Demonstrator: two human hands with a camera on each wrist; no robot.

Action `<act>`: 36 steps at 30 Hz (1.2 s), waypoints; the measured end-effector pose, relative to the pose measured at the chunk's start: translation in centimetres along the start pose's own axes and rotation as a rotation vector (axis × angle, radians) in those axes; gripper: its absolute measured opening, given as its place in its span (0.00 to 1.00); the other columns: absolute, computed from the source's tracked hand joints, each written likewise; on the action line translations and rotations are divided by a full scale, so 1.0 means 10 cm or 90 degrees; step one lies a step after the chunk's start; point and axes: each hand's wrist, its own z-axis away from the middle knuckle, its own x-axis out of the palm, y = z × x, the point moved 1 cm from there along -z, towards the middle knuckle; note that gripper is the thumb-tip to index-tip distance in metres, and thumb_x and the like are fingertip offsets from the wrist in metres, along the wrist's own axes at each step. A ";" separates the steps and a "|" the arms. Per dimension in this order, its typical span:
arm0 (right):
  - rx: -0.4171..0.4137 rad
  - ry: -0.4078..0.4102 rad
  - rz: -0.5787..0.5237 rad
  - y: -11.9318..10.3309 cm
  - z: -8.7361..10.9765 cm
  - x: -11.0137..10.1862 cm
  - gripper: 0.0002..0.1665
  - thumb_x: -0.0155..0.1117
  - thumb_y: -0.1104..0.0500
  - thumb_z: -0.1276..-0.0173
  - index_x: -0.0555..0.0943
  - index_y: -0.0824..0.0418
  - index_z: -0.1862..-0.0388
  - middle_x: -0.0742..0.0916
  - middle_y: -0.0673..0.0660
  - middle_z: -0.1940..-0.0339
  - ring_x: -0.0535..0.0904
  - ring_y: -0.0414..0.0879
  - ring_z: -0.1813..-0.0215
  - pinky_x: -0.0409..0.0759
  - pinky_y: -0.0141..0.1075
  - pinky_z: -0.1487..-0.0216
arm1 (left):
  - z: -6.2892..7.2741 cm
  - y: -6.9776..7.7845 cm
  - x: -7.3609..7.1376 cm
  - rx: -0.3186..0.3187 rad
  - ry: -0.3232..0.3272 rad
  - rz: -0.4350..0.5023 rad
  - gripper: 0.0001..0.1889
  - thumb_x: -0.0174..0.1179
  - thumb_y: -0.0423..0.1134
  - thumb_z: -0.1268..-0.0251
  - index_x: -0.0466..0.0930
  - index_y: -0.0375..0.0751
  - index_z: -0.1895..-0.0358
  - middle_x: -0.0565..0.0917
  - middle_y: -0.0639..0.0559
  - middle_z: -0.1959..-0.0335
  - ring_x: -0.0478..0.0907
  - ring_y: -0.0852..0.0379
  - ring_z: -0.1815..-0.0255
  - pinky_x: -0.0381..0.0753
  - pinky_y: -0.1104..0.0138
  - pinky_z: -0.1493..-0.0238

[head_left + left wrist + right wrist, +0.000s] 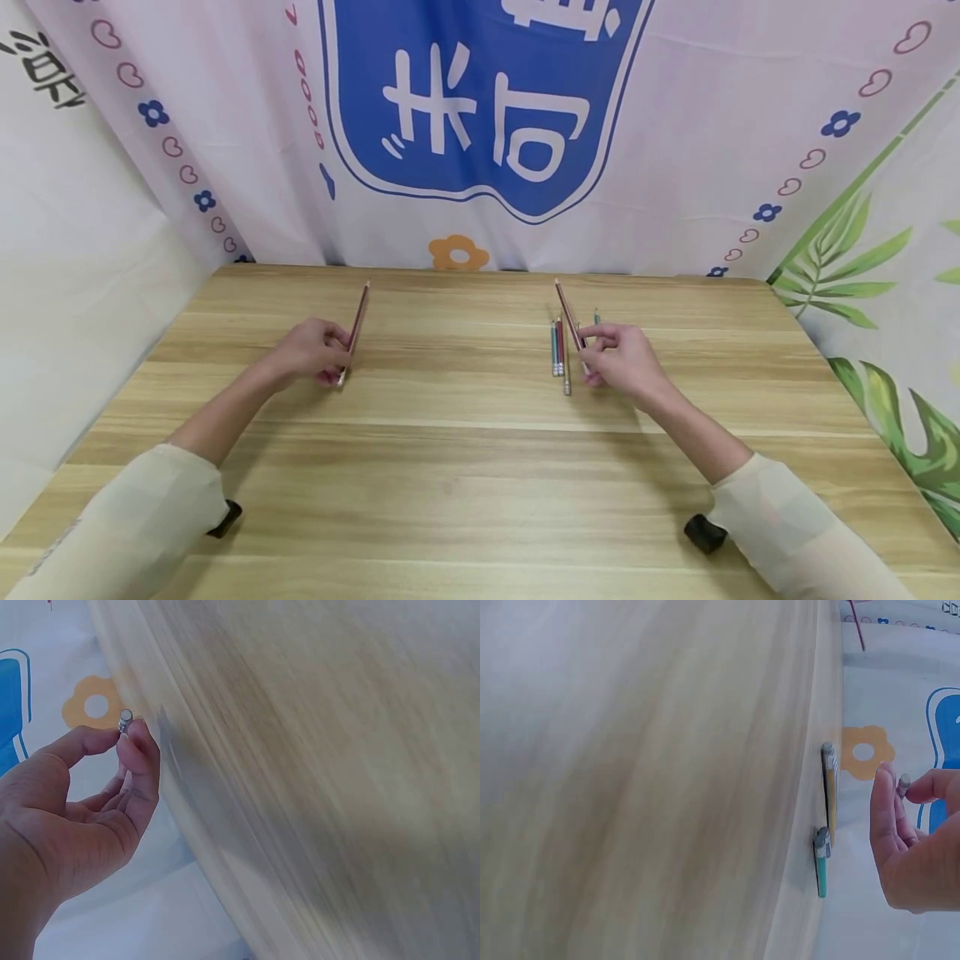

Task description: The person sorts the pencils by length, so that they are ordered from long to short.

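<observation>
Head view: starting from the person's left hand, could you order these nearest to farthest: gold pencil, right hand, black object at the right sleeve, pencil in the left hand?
1. Pencil in the left hand: touching its fingers.
2. Gold pencil: on the table, rightward.
3. Right hand: just past the gold pencil.
4. Black object: lower right, at the right sleeve.

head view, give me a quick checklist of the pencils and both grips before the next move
1. Left grip secure on a slim dark-red pencil: ok, pinched between thumb and finger.
2. Right grip secure on a second slim dark-red pencil: ok, also pinched.
3. Held pencils apart from each other: ok.
4. One grip free for another pencil: not ok, both are occupied.
5. Thin teal-blue pencil and thin red pencil lying on the wood-grain tabletop: ok.
6. Full count of lying pencils: cannot tell, the right grip hides some.
</observation>
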 end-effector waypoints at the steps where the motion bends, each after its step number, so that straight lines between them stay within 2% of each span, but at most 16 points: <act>1: 0.005 -0.010 -0.022 -0.01 0.00 0.01 0.24 0.61 0.72 0.30 0.76 0.76 0.35 0.85 0.64 0.70 0.85 0.46 0.74 0.92 0.38 0.67 | 0.01 -0.01 -0.01 0.001 -0.002 -0.007 0.19 0.60 0.24 0.34 0.69 0.14 0.44 0.85 0.41 0.68 0.81 0.58 0.77 0.88 0.67 0.75; 6: 0.046 -0.062 -0.118 -0.05 -0.03 0.10 0.25 0.57 0.73 0.28 0.73 0.78 0.32 0.81 0.55 0.73 0.84 0.45 0.74 0.90 0.34 0.68 | 0.05 -0.05 -0.05 -0.004 -0.007 -0.040 0.18 0.62 0.23 0.34 0.71 0.13 0.46 0.82 0.43 0.73 0.80 0.59 0.80 0.87 0.68 0.78; 12: 0.064 -0.097 -0.174 -0.09 -0.06 0.22 0.27 0.57 0.73 0.27 0.70 0.79 0.31 0.84 0.58 0.70 0.84 0.44 0.74 0.90 0.33 0.68 | 0.11 -0.12 -0.12 -0.014 -0.010 -0.087 0.17 0.63 0.24 0.35 0.72 0.15 0.49 0.80 0.45 0.76 0.79 0.59 0.83 0.88 0.67 0.79; 20: 0.080 -0.131 -0.194 -0.12 -0.11 0.35 0.26 0.56 0.72 0.26 0.71 0.78 0.31 0.85 0.62 0.68 0.85 0.44 0.74 0.89 0.31 0.69 | 0.18 -0.16 -0.18 -0.020 -0.025 -0.106 0.23 0.65 0.24 0.37 0.67 0.15 0.44 0.81 0.45 0.77 0.80 0.56 0.83 0.88 0.63 0.79; 29: 0.093 -0.158 -0.207 -0.14 -0.13 0.43 0.25 0.54 0.70 0.25 0.70 0.79 0.32 0.84 0.59 0.71 0.83 0.43 0.73 0.86 0.29 0.71 | 0.19 -0.18 -0.19 -0.030 -0.037 -0.120 0.26 0.65 0.24 0.37 0.64 0.16 0.41 0.80 0.43 0.77 0.81 0.55 0.83 0.89 0.62 0.79; 36: 0.086 -0.177 -0.235 -0.16 -0.13 0.48 0.26 0.53 0.70 0.26 0.69 0.80 0.32 0.83 0.62 0.69 0.81 0.44 0.73 0.85 0.28 0.71 | 0.19 -0.21 -0.21 -0.031 -0.047 -0.142 0.29 0.65 0.24 0.36 0.61 0.15 0.38 0.81 0.41 0.76 0.81 0.54 0.82 0.89 0.60 0.78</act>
